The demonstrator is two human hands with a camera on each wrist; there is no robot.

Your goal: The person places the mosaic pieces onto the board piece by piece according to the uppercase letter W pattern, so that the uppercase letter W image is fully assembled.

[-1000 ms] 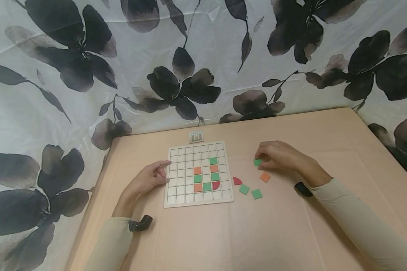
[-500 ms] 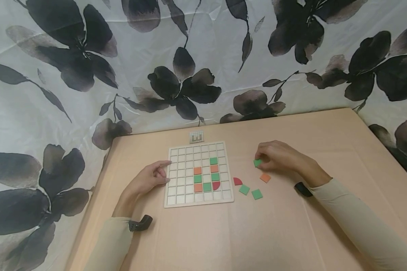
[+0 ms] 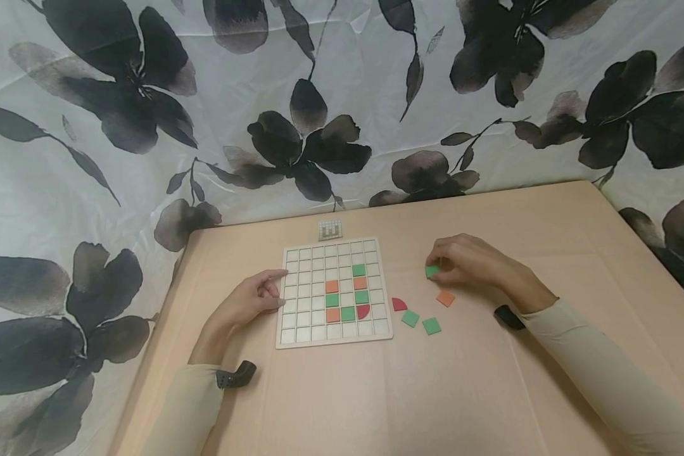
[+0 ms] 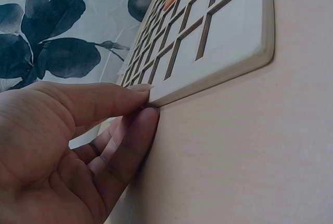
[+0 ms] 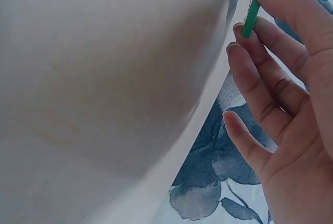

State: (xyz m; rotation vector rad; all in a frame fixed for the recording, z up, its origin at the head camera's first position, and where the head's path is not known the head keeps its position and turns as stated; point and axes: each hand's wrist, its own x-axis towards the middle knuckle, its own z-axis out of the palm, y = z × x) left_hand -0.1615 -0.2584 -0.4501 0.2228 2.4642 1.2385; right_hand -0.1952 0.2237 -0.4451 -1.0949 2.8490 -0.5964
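A pale gridded board (image 3: 334, 343) lies on the table, with green, orange and red pieces set in some of its squares. At its left edge my left hand (image 3: 247, 297) touches the rim with thumb and forefinger, their tips apart along that side in the head view. My right hand (image 3: 470, 259) is to the right of the board and pinches a green square tile (image 3: 431, 271) between thumb and fingertips. The right wrist view shows this thin green tile (image 5: 252, 13) edge-on, clear of the surface below it.
Between board and right hand lie a red quarter-circle piece (image 3: 399, 304), two green tiles, one nearer the board (image 3: 410, 318), and an orange tile (image 3: 446, 298). A small patterned card (image 3: 330, 230) sits behind the board. Floral cloth (image 3: 313, 95) hangs at the table's back.
My right hand has shifted very slightly up and left with the green tile still pinched. The left hand stays at the board's edge, and the pieces on the table keep their places.
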